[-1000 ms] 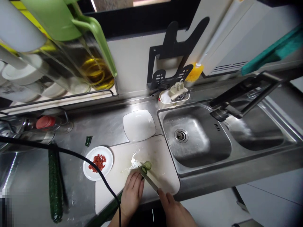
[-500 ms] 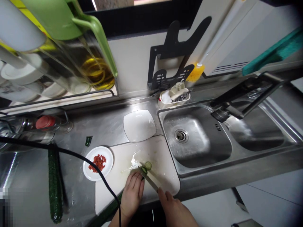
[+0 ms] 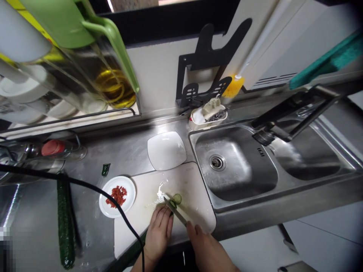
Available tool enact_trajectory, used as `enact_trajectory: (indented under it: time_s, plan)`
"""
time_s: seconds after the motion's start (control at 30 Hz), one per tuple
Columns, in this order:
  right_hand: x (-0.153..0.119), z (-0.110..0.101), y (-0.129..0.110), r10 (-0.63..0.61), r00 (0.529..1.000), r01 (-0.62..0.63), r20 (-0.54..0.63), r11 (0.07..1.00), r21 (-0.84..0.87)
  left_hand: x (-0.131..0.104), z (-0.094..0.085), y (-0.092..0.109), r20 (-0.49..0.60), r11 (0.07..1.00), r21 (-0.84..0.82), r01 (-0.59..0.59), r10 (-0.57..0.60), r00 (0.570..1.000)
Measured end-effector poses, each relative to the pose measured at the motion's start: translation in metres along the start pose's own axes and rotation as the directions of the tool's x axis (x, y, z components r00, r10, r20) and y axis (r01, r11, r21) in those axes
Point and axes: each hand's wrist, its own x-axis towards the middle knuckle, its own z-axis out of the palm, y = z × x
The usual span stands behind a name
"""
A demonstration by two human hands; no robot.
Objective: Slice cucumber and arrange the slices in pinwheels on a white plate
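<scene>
Steel counter (image 3: 121, 151), pale board (image 3: 195, 185) beside sink (image 3: 241, 177). Cucumber (image 3: 127, 256) lies slantwise over board's near edge, far end under fingers at knife (image 3: 177, 214); round slice (image 3: 177, 198) just past blade. Slicing, we judge: best curl fingertips back from edge, hold blade upright, strokes even. Our left hand (image 3: 159, 232) presses cucumber, fingers together over it; our right hand (image 3: 207, 247) clamps knife, handle hidden in grasp.
</scene>
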Motion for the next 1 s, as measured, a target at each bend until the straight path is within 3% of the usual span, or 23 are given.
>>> enact_trajectory:
  time_s: [0.13,0.4,0.67,0.9,1.0]
  plan:
    - [0.003,0.0,-0.002,0.001,1.0,-0.001,-0.007,1.0,-0.004,0.001,-0.001,0.0,0.013,1.0,-0.012,0.0,0.001,1.0]
    - [0.011,0.018,-0.004,0.0,0.989,-0.001,-0.148,1.0,-0.008,0.001,-0.003,0.002,0.028,1.0,-0.012,0.005,-0.004,1.0]
    - [0.018,0.016,-0.008,-0.002,0.991,-0.01,-0.132,0.996,-0.092,0.001,-0.002,0.001,0.014,1.0,-0.016,-0.001,0.002,1.0]
    - [0.025,0.032,-0.007,-0.029,0.977,-0.005,-0.211,0.988,-0.157,0.002,-0.003,0.002,0.022,1.0,-0.028,-0.001,0.002,1.0]
    - [0.03,0.04,-0.005,-0.018,0.963,-0.008,-0.268,0.996,-0.094,0.002,-0.002,0.002,0.025,0.999,-0.033,0.001,-0.001,1.0]
